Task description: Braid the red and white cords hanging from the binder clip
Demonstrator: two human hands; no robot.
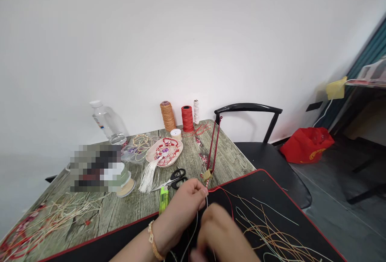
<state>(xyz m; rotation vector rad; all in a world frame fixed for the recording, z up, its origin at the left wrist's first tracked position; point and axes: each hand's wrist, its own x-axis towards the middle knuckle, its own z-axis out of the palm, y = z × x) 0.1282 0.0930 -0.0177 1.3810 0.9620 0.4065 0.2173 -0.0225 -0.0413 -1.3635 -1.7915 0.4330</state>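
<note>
My left hand (191,195) is closed, thumb and forefinger pinching a red-and-white braided cord (207,182). Just above the fingertips, the cord meets a gold-coloured clip (207,174), which hangs on a dark red cord loop (216,145) stretched from the chair back. Below the pinch, a white thread (196,225) runs down and a red thread (230,203) curves to the right. Lower and nearer to me, my right hand (217,227) is smeared by motion beside these threads. Its fingers are mostly hidden, so what it holds is unclear.
Scissors (172,180) and a green-yellow cutter (163,199) lie left of my hands. Beyond are a tray (181,149) of red-and-white cordwork, a red thread spool (187,119) and a bottle (107,123). Loose cords (271,230) spread over the black mat (256,185). A black chair (271,165) stands right.
</note>
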